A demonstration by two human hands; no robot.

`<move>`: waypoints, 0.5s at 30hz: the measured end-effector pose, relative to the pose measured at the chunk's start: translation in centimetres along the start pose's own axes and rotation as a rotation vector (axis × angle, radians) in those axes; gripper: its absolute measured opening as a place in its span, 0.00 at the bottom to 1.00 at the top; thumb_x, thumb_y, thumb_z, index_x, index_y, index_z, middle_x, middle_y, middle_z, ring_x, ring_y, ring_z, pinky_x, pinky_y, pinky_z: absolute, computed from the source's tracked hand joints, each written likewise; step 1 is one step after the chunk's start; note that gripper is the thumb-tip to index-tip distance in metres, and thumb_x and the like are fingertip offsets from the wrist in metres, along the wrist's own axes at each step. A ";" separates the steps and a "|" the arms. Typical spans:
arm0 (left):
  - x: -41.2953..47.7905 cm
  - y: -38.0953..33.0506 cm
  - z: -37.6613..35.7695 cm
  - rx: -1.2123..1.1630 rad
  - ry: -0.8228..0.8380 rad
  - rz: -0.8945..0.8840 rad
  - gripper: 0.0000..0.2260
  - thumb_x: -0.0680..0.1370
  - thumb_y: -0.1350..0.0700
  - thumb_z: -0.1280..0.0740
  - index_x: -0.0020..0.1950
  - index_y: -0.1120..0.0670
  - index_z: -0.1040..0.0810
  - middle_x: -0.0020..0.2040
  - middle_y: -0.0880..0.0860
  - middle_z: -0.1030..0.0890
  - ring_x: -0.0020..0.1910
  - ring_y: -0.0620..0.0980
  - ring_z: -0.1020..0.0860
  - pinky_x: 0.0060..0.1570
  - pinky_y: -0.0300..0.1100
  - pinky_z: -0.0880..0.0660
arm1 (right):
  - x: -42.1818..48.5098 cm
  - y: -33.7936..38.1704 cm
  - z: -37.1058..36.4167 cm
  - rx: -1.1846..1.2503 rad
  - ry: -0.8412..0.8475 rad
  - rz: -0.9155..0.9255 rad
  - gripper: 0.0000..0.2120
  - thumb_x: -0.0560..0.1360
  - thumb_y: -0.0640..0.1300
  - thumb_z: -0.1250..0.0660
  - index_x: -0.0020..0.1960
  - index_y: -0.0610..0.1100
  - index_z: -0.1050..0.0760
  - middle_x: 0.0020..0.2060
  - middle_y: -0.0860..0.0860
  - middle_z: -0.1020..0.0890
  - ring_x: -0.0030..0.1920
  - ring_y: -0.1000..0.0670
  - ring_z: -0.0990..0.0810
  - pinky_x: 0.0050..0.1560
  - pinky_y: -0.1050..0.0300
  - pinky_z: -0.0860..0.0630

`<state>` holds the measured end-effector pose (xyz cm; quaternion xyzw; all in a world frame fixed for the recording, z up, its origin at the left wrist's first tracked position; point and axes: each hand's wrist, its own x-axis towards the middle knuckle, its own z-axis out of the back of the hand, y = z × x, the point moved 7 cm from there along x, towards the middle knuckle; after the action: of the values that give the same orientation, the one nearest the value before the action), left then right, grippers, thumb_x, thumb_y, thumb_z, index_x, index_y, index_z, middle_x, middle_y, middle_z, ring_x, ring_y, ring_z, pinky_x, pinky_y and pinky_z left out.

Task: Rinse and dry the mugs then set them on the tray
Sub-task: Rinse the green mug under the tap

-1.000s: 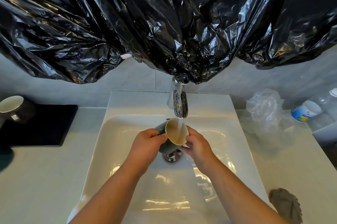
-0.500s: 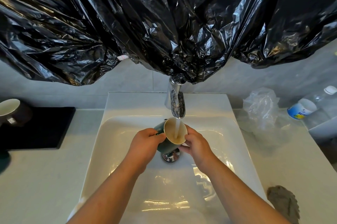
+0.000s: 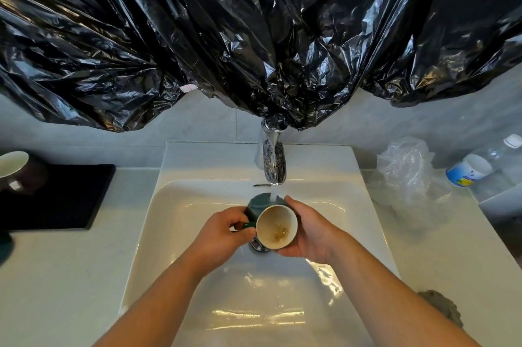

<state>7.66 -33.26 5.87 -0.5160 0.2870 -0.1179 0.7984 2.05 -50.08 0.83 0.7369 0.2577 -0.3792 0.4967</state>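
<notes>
RINSE | I see the dark green ceramic mug (image 3: 276, 226), cream inside, just below the chrome tap (image 3: 272, 163) | long axis tipped, mouth toward me, away from the tap | left hand (image 3: 220, 236) pinches its handle, right hand (image 3: 310, 230) cups its wall | both equally near

A single head-worn, wide-angle view faces forward and down, close over the sink (image 3: 203, 160). The left hand (image 3: 223, 236) and right hand (image 3: 313, 230) meet near centre, with the tap (image 3: 272, 168) toward 12 o'clock, black plastic (image 3: 254, 35) above it and the tray (image 3: 70, 197) at 9 o'clock.
</notes>
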 end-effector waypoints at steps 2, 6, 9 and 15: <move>0.2 0.6 -0.2 -0.043 -0.019 -0.001 0.05 0.74 0.61 0.28 0.43 0.62 0.21 0.50 0.55 0.18 0.44 0.50 0.22 0.49 0.47 0.25 | 0.3 0.0 -0.1 0.076 0.006 0.041 0.26 0.75 0.64 0.34 0.65 0.47 0.24 0.57 0.39 0.16 0.56 0.39 0.16 0.54 0.43 0.18; 0.8 2.1 -0.5 -0.330 -0.077 0.158 0.05 0.79 0.61 0.33 0.54 0.59 0.24 0.56 0.63 0.22 0.53 0.57 0.20 0.57 0.51 0.21 | 0.8 0.1 -0.6 0.157 0.028 0.135 0.22 0.79 0.56 0.35 0.68 0.46 0.27 0.60 0.39 0.19 0.60 0.38 0.19 0.55 0.39 0.19; 1.4 2.6 -0.5 -0.442 -0.145 0.266 0.13 0.83 0.63 0.39 0.68 0.56 0.29 0.61 0.57 0.20 0.52 0.51 0.17 0.51 0.41 0.19 | 0.9 0.5 -0.8 0.186 0.060 0.237 0.18 0.81 0.51 0.37 0.69 0.47 0.27 0.61 0.40 0.19 0.62 0.38 0.20 0.60 0.37 0.21; 2.3 3.2 0.2 -0.428 -0.198 0.302 0.14 0.80 0.72 0.39 0.62 0.62 0.21 0.53 0.60 0.15 0.55 0.60 0.16 0.58 0.56 0.19 | 0.9 1.0 -0.8 0.084 0.098 0.293 0.15 0.82 0.44 0.39 0.67 0.47 0.24 0.61 0.43 0.17 0.63 0.41 0.20 0.65 0.40 0.24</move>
<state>9.24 -32.84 2.36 -0.6333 0.2998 0.1168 0.7039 3.60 -49.68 0.85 0.8043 0.1554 -0.2768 0.5023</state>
